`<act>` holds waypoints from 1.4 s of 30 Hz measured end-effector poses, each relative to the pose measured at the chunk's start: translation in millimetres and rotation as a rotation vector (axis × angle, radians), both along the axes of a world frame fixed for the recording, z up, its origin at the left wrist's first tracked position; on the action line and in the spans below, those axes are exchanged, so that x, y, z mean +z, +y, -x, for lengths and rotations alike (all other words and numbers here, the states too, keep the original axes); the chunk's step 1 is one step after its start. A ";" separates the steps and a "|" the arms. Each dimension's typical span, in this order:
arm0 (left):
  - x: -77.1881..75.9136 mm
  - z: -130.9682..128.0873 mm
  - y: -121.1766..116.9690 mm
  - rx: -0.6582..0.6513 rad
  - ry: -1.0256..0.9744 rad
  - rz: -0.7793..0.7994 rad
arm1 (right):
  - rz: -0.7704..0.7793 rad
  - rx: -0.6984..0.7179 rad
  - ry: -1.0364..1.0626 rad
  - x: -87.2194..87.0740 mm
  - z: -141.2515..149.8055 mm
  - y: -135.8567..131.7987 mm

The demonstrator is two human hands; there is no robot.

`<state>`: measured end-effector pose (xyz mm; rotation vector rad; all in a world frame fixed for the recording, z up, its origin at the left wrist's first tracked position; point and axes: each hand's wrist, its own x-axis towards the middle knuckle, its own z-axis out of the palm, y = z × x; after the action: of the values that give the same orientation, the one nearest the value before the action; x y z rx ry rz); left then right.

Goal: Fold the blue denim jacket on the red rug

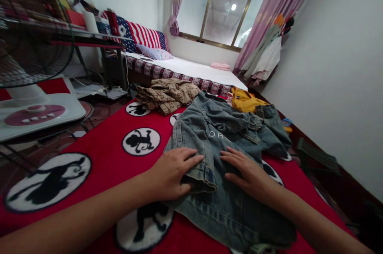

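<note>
- Head view: a denim jacket (215, 146) lies spread on a red blanket (101, 142) printed with black monkey medallions; it is the landmark here.
- The left hand (173, 172) lies flat, fingers spread, on a folded-over sleeve or edge at the jacket's near left side.
- The right hand (247, 170) rests flat with its fingers together on the jacket's middle, just beside the left hand.
- As a judgement, the folding is early: one part is turned in near the left hand, while the far half of the jacket lies rumpled and unfolded.
- Beyond the jacket's far right lies a yellow garment (243, 100), touching the denim.
- Beyond the jacket's far left sits a crumpled beige patterned garment (167, 94), close to the collar end.
- Well to the left of the jacket stands a floor fan (32, 66), apart from the work.
- Behind the jacket is a bed (191, 68) with a striped pillow.
</note>
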<state>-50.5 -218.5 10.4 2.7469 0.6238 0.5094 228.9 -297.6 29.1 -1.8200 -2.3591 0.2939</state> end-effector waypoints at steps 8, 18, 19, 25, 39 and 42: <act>1.5 -3.9 6.9 0.053 0.003 0.010 | 0.001 -0.013 -0.075 -0.5 5.3 -1.0; 10.4 -28.5 -30.5 0.126 0.289 -0.116 | -0.181 -0.186 -0.318 30.4 2.6 78.2; 9.5 -32.9 -33.2 0.131 0.322 -0.127 | -0.204 -0.204 -0.355 29.8 -0.1 90.2; -0.2 -49.5 -30.7 0.173 0.385 -0.170 | -0.163 -0.268 -0.539 12.4 -10.2 139.2; 41.3 34.0 -3.4 0.157 -0.203 0.252 | -0.393 -0.571 -0.485 50.6 -75.7 146.1; 30.7 33.9 -13.2 0.019 0.078 0.211 | -0.291 -0.504 -0.497 28.9 -69.6 144.5</act>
<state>-84.3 -231.7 41.1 2.5730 0.6816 0.3213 298.4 -153.1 58.0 -2.4341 -1.9364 -0.5883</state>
